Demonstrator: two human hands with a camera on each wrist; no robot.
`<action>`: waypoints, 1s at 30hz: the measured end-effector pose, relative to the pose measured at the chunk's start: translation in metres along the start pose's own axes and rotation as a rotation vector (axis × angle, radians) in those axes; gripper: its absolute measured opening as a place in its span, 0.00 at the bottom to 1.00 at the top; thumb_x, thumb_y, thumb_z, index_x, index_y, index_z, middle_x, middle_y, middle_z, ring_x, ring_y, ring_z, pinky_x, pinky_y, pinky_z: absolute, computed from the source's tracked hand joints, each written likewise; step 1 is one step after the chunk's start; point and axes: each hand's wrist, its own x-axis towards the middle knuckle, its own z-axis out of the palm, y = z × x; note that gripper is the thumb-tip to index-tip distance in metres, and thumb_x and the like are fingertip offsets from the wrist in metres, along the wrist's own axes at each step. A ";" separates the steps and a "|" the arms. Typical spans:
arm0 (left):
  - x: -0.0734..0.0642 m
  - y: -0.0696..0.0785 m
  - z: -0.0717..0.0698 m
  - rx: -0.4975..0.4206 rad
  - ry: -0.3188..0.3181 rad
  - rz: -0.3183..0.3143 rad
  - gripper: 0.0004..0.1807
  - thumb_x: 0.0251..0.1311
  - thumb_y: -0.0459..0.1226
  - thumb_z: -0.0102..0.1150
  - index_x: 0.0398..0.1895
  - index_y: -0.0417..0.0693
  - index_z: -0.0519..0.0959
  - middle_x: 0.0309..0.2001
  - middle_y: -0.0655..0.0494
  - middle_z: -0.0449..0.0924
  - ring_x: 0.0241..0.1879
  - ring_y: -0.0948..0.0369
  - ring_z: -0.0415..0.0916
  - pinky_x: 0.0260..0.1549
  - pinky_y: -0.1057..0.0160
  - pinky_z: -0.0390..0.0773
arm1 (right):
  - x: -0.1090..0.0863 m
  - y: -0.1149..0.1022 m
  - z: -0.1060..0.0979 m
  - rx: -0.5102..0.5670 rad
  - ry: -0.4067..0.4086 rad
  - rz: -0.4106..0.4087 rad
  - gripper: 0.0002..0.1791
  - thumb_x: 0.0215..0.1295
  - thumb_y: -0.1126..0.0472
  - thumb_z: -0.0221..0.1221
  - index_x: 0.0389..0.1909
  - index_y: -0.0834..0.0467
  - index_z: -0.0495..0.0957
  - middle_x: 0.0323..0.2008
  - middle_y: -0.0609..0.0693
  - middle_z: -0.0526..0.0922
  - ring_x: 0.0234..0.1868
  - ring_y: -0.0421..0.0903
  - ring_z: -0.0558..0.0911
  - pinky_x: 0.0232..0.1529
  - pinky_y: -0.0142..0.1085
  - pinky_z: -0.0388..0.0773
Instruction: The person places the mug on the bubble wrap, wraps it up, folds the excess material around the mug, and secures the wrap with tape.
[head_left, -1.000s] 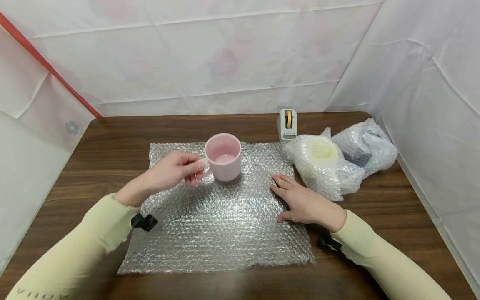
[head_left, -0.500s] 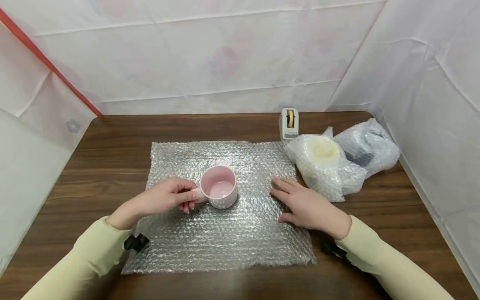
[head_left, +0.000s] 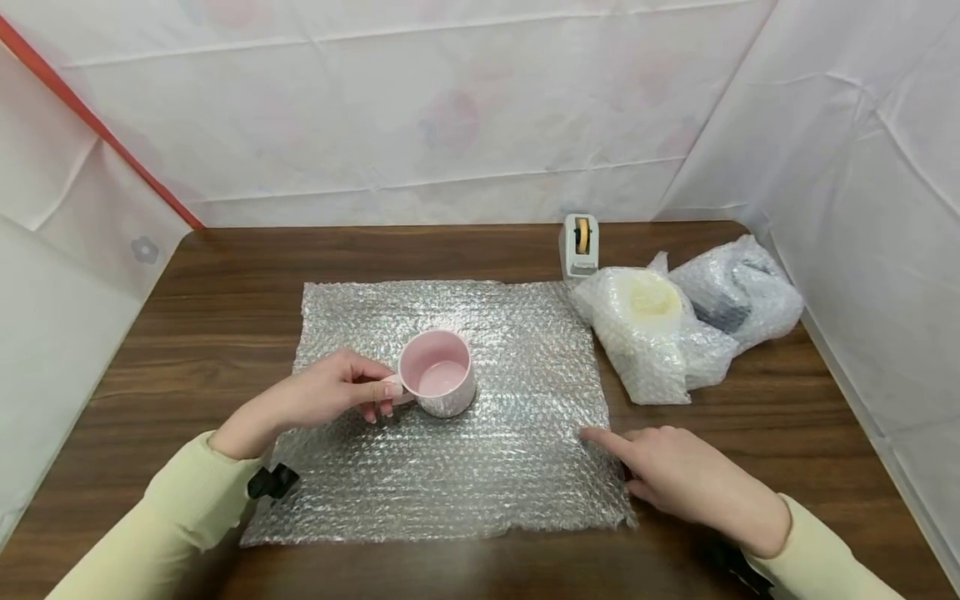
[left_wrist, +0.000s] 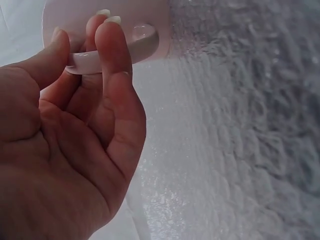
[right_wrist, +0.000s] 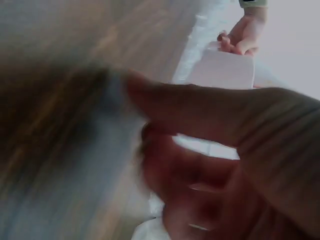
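A pink mug (head_left: 437, 373) stands upright on a spread sheet of bubble wrap (head_left: 525, 483), near its middle. My left hand (head_left: 330, 390) pinches the mug's handle (left_wrist: 142, 42) between thumb and fingers, from the left side. In the left wrist view the thumb and fingertips close round the handle. Over the sheet's right edge, my right hand (head_left: 686, 475) reaches in with its index finger stretched onto the wrap and the other fingers bent beneath. The right hand (right_wrist: 220, 135) looks blurred in its own wrist view, with the thumb stretched out.
Two bubble-wrapped bundles lie to the right: a pale one (head_left: 647, 333) and a darker one (head_left: 738, 292) behind it. A tape dispenser (head_left: 580, 247) stands at the back, close to the sheet's far right corner. White sheeting (head_left: 450, 117) walls in the wooden table (head_left: 225, 312).
My left hand has brought the mug nearer along the wrap, and it now stays put. My right hand has slid back and right to the sheet's right edge, its fingers less spread.
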 end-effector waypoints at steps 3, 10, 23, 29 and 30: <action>0.000 0.001 -0.001 0.020 0.002 0.002 0.13 0.71 0.37 0.57 0.40 0.35 0.84 0.31 0.43 0.82 0.30 0.54 0.81 0.33 0.52 0.84 | 0.003 0.004 0.001 0.152 0.021 -0.029 0.25 0.57 0.68 0.67 0.58 0.53 0.78 0.16 0.36 0.71 0.14 0.28 0.66 0.16 0.26 0.67; 0.001 0.002 -0.001 0.044 0.003 0.003 0.12 0.71 0.36 0.56 0.41 0.34 0.84 0.31 0.43 0.83 0.29 0.54 0.81 0.32 0.53 0.84 | 0.028 0.010 0.000 0.245 0.190 -0.167 0.09 0.67 0.67 0.61 0.41 0.48 0.80 0.32 0.35 0.82 0.32 0.27 0.79 0.34 0.26 0.78; -0.001 0.007 0.000 0.086 0.016 -0.007 0.12 0.71 0.39 0.57 0.41 0.38 0.85 0.29 0.46 0.81 0.24 0.56 0.75 0.24 0.58 0.80 | 0.090 -0.006 -0.003 0.302 0.372 -0.281 0.27 0.66 0.68 0.62 0.66 0.59 0.72 0.61 0.52 0.77 0.62 0.48 0.76 0.64 0.40 0.71; -0.001 0.009 -0.002 0.135 0.019 -0.017 0.13 0.71 0.41 0.57 0.38 0.42 0.85 0.29 0.48 0.81 0.24 0.57 0.73 0.21 0.61 0.77 | 0.108 -0.014 -0.011 0.331 0.392 -0.251 0.36 0.66 0.66 0.62 0.73 0.63 0.61 0.70 0.57 0.68 0.70 0.52 0.67 0.70 0.44 0.62; -0.001 0.009 -0.002 0.145 0.020 -0.013 0.13 0.71 0.42 0.57 0.37 0.42 0.85 0.28 0.48 0.81 0.23 0.57 0.73 0.20 0.62 0.77 | 0.111 -0.016 -0.012 0.335 0.389 -0.241 0.38 0.65 0.66 0.62 0.74 0.63 0.59 0.71 0.57 0.66 0.71 0.52 0.65 0.71 0.44 0.60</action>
